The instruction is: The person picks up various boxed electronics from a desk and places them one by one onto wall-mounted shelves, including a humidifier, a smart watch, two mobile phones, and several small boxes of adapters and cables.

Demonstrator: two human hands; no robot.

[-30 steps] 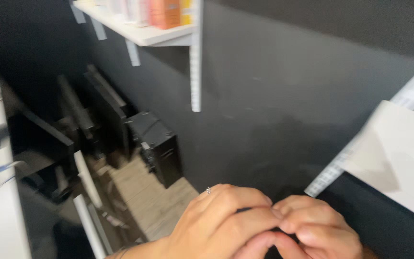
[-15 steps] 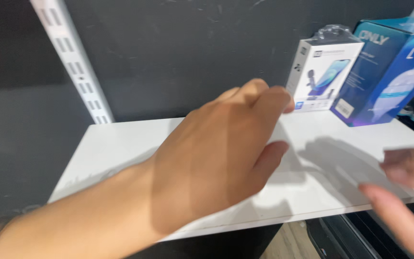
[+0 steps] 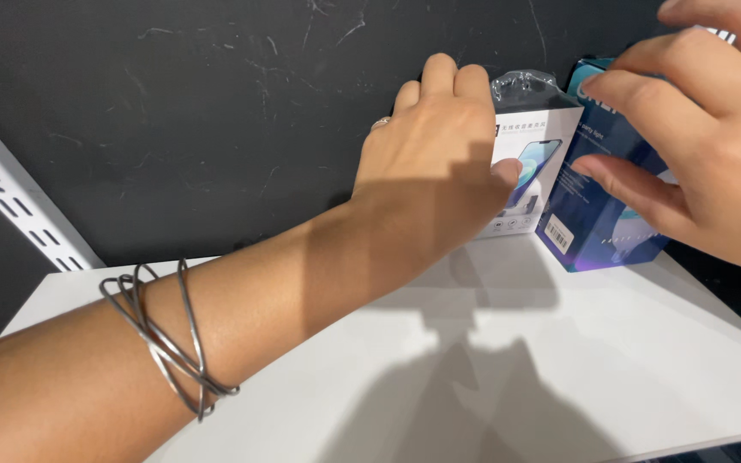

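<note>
L hand (image 3: 435,171) is wrapped on the white box (image 3: 532,163), which stands upright at the back edge of the white shelf (image 3: 559,369), right of centre, against the dark wall (image 3: 216,111). Fingers go over the box's left top edge and behind it; thumb tip presses on the front face w/ the phone picture. So the grip is clasped on the box, box mostly to the right of the palm, its left part hidden by the hand. Clear plastic hang tab sticks up at the box top.

R hand (image 3: 696,146) has fingers curled on the blue box (image 3: 598,214), just beside the white one on its right, touching or nearly so, can't tell which. Index lies along the top edge, another finger across the front face; hand covers the upper right part. Blue box is turned at an angle, near the shelf's back right corner. Grasping it, as far as shown.

Thin wire bangle (image 3: 169,343) on the L wrist, several loops, at lower left.

Nothing between hands and boxes. Shelf front and middle carry only shadows of the arms. White slotted rail (image 3: 19,197) runs diagonally on the wall at left, above the shelf's back left corner. Wall is matte black w/ light scratches.
</note>
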